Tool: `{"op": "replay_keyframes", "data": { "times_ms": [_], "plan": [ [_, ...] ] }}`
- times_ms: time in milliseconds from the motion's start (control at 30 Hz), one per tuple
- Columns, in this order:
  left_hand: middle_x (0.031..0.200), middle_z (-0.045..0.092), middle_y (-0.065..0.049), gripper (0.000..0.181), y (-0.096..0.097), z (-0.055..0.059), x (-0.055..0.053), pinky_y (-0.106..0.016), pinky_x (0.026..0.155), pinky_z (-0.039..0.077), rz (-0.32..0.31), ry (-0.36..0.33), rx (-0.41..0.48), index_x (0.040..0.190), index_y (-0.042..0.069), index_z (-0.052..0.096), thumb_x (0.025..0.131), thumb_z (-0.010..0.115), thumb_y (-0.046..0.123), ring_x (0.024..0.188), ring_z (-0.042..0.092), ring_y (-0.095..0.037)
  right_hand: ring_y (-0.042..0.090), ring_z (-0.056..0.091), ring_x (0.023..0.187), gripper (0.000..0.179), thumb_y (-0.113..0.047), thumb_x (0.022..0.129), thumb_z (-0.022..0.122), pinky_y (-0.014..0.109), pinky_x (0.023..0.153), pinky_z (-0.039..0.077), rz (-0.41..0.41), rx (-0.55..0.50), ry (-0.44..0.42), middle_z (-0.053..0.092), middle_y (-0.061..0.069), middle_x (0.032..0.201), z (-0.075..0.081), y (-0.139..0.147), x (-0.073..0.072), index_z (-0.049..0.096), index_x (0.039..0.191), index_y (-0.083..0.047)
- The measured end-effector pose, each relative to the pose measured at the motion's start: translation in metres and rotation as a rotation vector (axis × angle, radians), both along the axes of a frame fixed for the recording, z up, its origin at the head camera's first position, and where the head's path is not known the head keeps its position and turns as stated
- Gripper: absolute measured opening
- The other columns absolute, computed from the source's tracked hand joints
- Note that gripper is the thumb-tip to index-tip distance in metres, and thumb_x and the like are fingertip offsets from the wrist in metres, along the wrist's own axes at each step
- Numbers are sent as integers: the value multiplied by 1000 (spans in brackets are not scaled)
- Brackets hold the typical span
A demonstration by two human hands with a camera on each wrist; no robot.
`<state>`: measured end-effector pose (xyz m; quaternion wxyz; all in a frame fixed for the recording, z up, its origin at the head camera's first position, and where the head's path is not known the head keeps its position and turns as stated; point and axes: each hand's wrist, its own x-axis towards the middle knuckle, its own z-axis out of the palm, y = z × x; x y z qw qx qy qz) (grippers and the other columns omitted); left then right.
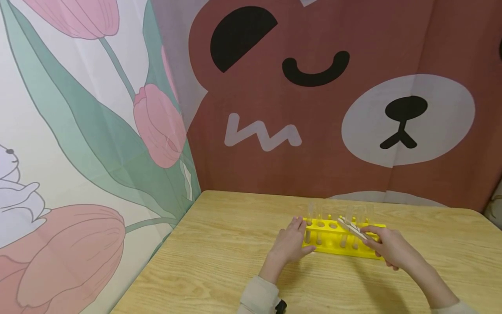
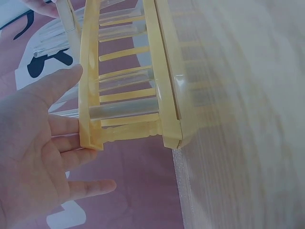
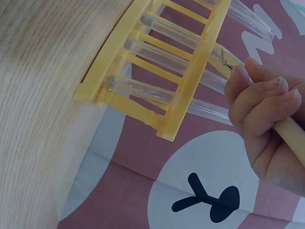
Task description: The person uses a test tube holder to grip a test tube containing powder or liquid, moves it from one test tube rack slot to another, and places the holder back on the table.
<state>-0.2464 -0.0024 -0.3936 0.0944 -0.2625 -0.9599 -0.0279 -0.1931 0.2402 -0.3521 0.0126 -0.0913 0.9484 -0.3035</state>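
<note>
A yellow test tube rack (image 1: pixel 333 249) stands upright on the table, with several clear test tubes (image 3: pixel 143 89) in its holes. My left hand (image 1: pixel 288 245) holds the rack's left end; in the left wrist view the thumb lies along the top plate (image 2: pixel 89 102) and fingers touch its end. In my right hand (image 1: pixel 392 247) is a wooden test tube clamp (image 1: pixel 353 228), pinched between thumb and fingers, slanting over the rack's right half. Its metal spring (image 3: pixel 228 63) shows in the right wrist view. The clamp's tip is beside a tube; whether it grips the tube, I cannot tell.
The wood-grain table (image 1: pixel 211 244) reaches to a wall cloth (image 1: pixel 251 174) with a bear's face at the back. A second cloth (image 1: pixel 90 183) with tulips hangs along the left. A dark object (image 1: pixel 280 306) shows by the left sleeve.
</note>
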Motion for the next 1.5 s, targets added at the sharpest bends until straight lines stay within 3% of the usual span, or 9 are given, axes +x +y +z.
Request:
{"op": "replay_keyframes", "data": {
  "times_ms": [533, 967, 1500],
  "plan": [
    [142, 30, -4, 71, 1, 1, -1, -38, 90, 40, 4, -14, -2, 138, 9, 34, 84, 50, 53, 131, 23, -15, 8, 32, 33, 38, -14, 89, 56, 24, 32, 36, 11, 5, 21, 44, 2, 51, -2, 0, -1, 49, 121, 5],
    [142, 29, -2, 71, 1, 1, -1, -38, 90, 40, 1, -10, -9, 138, 10, 34, 84, 50, 54, 131, 22, -15, 10, 36, 33, 35, -11, 88, 56, 27, 33, 38, -7, 96, 71, 43, 1, 53, -6, 0, -2, 50, 119, 5],
    [142, 30, -4, 70, 0, 0, -1, -38, 90, 40, -8, 3, -18, 138, 9, 35, 85, 49, 53, 131, 23, -17, 10, 36, 36, 29, -2, 85, 57, 22, 32, 33, 23, 146, 205, 41, -1, 50, -10, -3, 0, 55, 112, 8]
  ]
}}
